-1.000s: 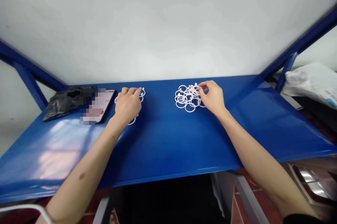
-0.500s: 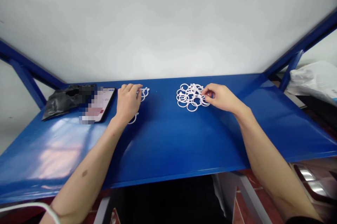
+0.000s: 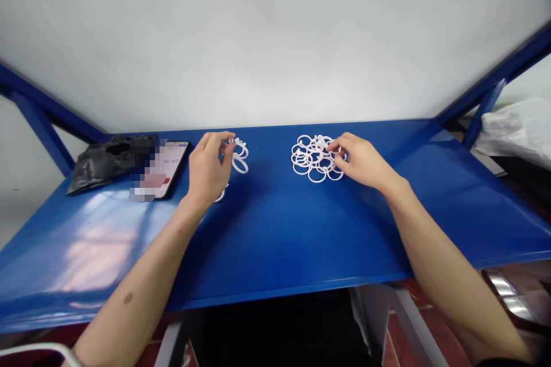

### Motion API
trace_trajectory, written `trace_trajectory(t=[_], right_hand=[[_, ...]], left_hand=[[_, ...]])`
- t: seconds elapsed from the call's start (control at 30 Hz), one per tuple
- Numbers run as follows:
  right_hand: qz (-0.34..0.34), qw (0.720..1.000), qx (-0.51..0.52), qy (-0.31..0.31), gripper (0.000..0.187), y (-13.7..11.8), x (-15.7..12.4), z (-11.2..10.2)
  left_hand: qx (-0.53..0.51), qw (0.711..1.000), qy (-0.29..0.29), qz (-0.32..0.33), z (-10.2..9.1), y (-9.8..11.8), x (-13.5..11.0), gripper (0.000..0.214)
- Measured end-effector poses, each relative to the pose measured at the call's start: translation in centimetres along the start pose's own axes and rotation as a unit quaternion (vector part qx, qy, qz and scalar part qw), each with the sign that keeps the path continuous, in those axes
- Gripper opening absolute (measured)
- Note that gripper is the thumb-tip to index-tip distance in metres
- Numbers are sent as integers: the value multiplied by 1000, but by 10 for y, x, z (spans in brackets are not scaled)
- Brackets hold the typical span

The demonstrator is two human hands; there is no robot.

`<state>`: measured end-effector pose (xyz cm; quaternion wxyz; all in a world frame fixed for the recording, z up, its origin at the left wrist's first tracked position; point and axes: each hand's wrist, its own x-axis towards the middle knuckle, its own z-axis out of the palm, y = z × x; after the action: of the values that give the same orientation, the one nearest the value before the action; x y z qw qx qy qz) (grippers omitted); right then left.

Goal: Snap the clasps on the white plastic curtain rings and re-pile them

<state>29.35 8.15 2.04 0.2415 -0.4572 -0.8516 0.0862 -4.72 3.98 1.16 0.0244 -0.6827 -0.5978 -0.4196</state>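
My left hand [image 3: 210, 163] is pinched around the small knob end of a white plastic ring [image 3: 240, 165], which tilts down from the fingertips. Another white ring lies just behind it, and one more [image 3: 221, 193] is partly hidden beneath my wrist. Over at the right, a loose heap of white rings with small eyelets [image 3: 317, 176] is spread on the blue table. My right hand [image 3: 355, 157] is at the right side of this heap, thumb and index finger bent together on a ring; the fingers partly cover it.
The blue table [image 3: 284, 240] has a white wall behind it and blue frame bars at both sides. A phone [image 3: 172, 167] and a black plastic bag [image 3: 97, 169] lie at the left. A white plastic bag [image 3: 516, 128] is beyond the right edge. A white cable [image 3: 38, 348] crosses the lower left corner.
My left hand has raised a white ring slightly, and more of it shows beside the fingers. My right hand has stayed at the heap, its fingers shifting a little.
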Motion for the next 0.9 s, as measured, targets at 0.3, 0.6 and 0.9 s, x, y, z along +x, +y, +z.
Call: trace_trajectory(t=[0.3, 0.6, 0.9], right_hand=[[-108, 988, 108, 38, 22, -68, -13, 49], [-69, 976, 207, 10, 14, -86, -17, 63], [-54, 976, 202, 61, 21, -77, -18, 66]], left_hand=[[-160, 980, -60, -98, -1, 22, -7, 17], [-339, 910, -173, -166, 9, 46, -22, 21], [-105, 957, -204, -178, 3, 22, -13, 15]])
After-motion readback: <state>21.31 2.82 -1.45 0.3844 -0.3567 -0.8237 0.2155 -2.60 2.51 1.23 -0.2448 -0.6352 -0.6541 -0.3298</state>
